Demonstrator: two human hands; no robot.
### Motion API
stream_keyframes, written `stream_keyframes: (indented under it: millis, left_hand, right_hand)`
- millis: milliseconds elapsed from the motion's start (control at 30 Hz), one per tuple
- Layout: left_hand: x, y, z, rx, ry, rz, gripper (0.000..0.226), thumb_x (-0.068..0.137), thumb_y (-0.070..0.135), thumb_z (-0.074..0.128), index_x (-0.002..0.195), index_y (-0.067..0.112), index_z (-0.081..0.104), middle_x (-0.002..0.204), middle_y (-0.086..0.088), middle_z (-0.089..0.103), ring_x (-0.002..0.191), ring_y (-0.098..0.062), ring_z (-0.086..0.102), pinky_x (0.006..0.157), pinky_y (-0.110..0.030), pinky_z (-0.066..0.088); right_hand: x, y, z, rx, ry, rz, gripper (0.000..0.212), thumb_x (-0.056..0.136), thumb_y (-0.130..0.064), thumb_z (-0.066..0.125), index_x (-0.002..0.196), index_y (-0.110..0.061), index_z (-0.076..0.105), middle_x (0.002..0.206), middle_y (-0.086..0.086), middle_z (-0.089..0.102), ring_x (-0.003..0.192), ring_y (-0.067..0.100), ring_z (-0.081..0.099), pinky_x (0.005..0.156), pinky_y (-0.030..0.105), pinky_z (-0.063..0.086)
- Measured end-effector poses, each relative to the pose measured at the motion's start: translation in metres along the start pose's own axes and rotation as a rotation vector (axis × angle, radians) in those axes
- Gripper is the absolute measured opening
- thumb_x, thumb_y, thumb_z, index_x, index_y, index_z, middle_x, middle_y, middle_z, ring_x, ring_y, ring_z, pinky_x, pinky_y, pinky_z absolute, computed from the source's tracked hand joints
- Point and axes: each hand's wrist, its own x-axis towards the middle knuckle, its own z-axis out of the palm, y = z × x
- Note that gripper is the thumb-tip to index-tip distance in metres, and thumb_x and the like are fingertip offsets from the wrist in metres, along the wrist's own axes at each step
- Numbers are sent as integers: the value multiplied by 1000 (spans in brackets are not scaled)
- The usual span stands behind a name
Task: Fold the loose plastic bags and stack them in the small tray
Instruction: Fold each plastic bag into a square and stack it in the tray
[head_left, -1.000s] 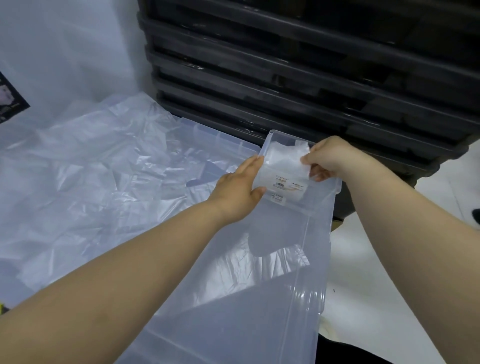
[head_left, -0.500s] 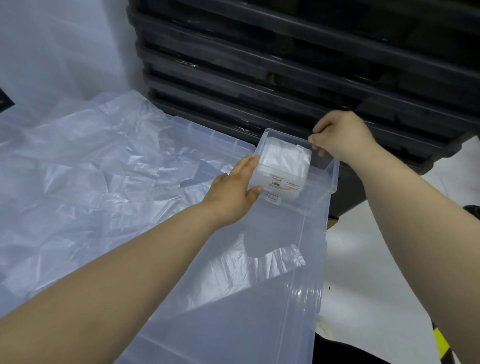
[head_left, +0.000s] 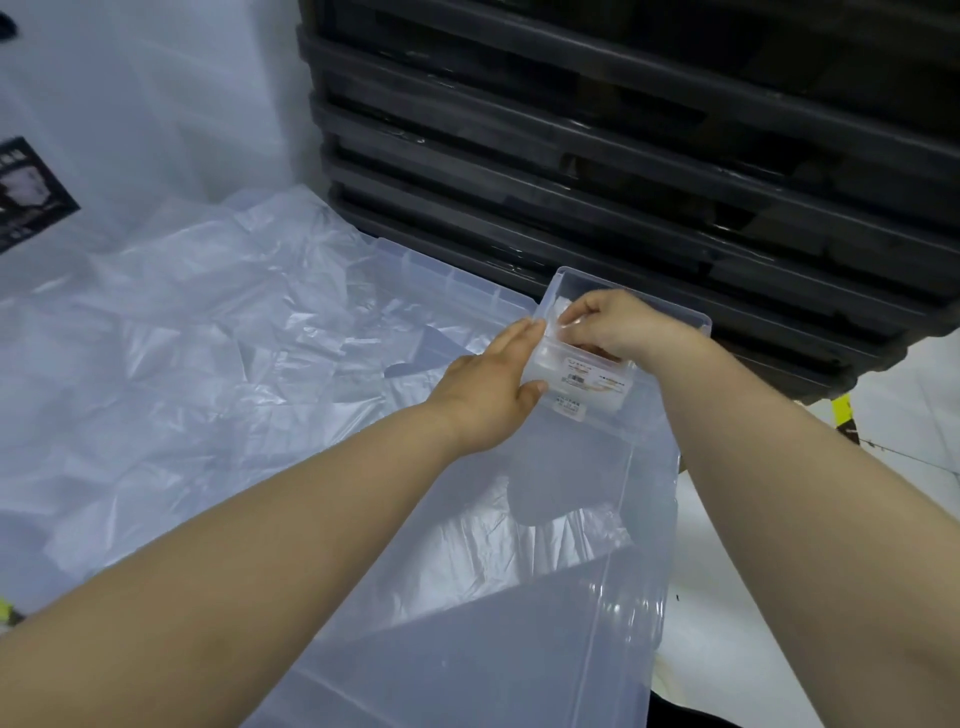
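Down from the far rim has come the right grip (head_left: 618, 325). It now sits inside the small tray (head_left: 597, 387), its fingertips (head_left: 569, 321) pinched narrow on the folded bag (head_left: 558, 310) there. The left grip (head_left: 493, 379) has barely shifted: it is wide, with fingers straight along the tray's left wall and the thumb against the near wall. That tray sits at the far right corner of the large clear bin (head_left: 649, 571), close to the black crates (head_left: 623, 156).

The step looks like seating a folded bag. It should go best if the left grip braces the tray so it cannot slide off its corner. The right can then press the bag flat and square to the walls, pushing air out before letting go, since slick film tends to spring open.

Counts: one small tray, one large bin, two grips. The folded bags in the tray cannot be counted, because they merge into one white wad. The loose plastic bags (head_left: 208, 338) left of the bin overlap too much to number, though there are clearly several. The crates show at least five tiers.
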Motion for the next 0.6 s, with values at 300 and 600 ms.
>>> stream_keyframes:
  millis: [300,600]
  left_hand:
    - [-9,1,-7,-47,26,-6,64,97,29,43,148,29,4,155,10,6,133,-25,33,109,-38,29]
    - [-119,-41,-23,272,-2,31,47,93,47,37,132,24,47,141,9,41,129,-7,38,99,-14,25]
  right_hand:
    - [-25,-8,-3,133,84,-44,27,96,-14,44,121,-12,54,102,4,61,85,13,56,78,25,44]
    - [-112,-8,59,-123,104,-460,25,89,-16,58,114,-11,61,111,3,62,98,14,54,82,17,36]
